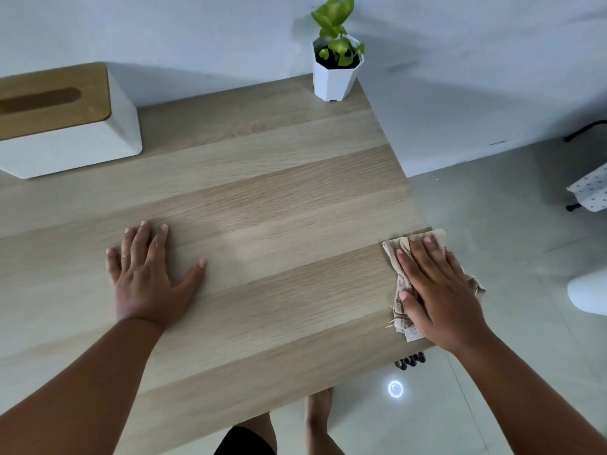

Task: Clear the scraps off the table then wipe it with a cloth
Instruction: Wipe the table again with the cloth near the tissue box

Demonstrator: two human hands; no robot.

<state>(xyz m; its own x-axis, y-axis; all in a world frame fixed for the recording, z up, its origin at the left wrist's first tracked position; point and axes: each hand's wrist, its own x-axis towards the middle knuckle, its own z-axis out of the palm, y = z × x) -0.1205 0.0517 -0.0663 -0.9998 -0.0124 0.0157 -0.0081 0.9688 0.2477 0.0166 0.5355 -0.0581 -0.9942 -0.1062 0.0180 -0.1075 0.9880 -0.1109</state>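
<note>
Pale wood grain of the table [262,208] is filling most of our view, and we are seeing no scraps on it, so we are judging ourselves to be in the wiping step. To do it well, we are wanting flat, even pressure on the cloth [399,290], overlapping passes, and strokes starting from the near right edge. Our right hand [437,287] is lying palm-down with straight fingers pressing the crumpled cloth at that edge, part of it hanging past the rim. Our left hand [147,274] is resting spread flat on bare wood, well apart, bracing us. Farther back, the tissue box [65,126] and the potted plant [335,67] are standing near the wall.
</note>
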